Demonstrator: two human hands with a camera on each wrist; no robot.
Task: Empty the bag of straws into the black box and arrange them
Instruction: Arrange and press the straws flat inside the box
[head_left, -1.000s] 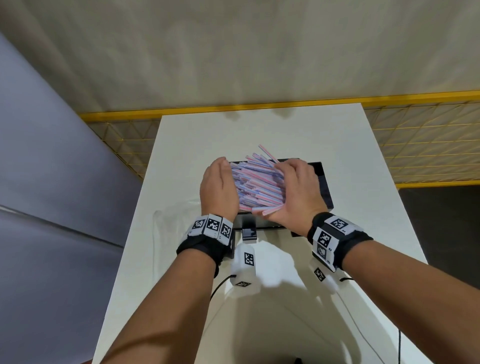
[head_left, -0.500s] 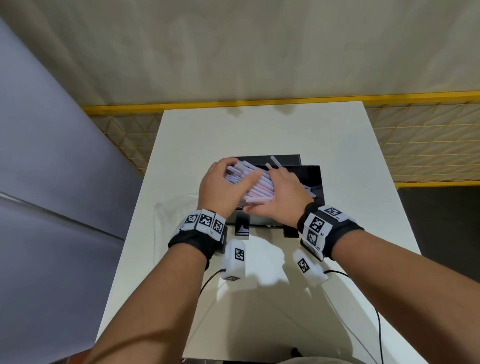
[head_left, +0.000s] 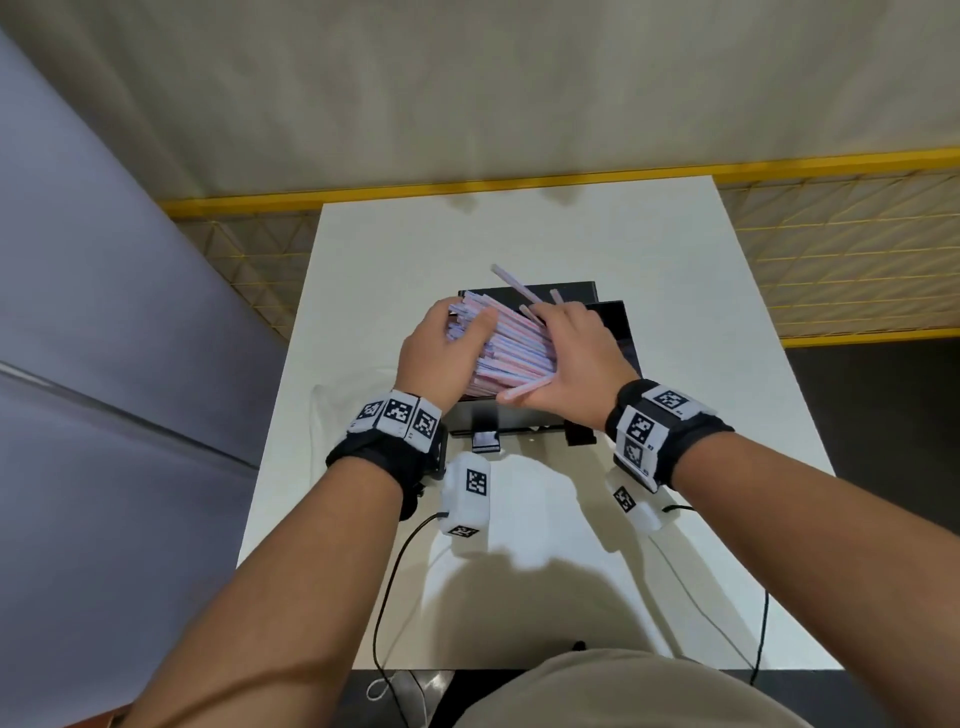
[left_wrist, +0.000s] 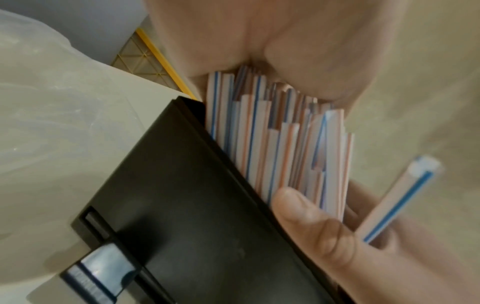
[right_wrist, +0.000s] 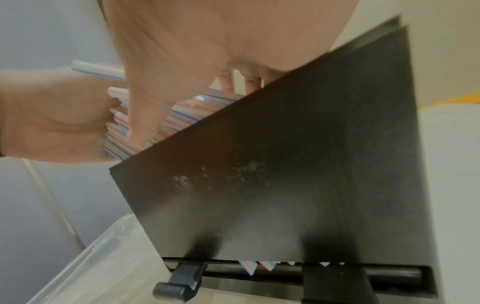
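An open black box (head_left: 612, 332) stands mid-table. Over its left part sits a thick bundle of white straws (head_left: 519, 348) with pink and blue stripes. My left hand (head_left: 436, 353) grips the bundle's left end, thumb laid on top. Opposite it, my right hand (head_left: 582, 353) grips the right end, fingers curled over it. A few loose straws (head_left: 511, 283) stick out toward the back, and one lies by my right thumb (head_left: 524, 387). The left wrist view shows the straw ends (left_wrist: 272, 144) against the box wall (left_wrist: 194, 205). The right wrist view shows straw tips (right_wrist: 259, 266) in the box's bottom slot.
An empty clear plastic bag (head_left: 343, 410) lies flat on the white table (head_left: 519, 228), just left of the box. Yellow mesh fencing (head_left: 831, 260) runs behind and beside the table. Cables hang from my wrist units at the near edge.
Both hands have shifted the bundle toward the left side of the box and closed round its ends. A few straws now poke up at the back.
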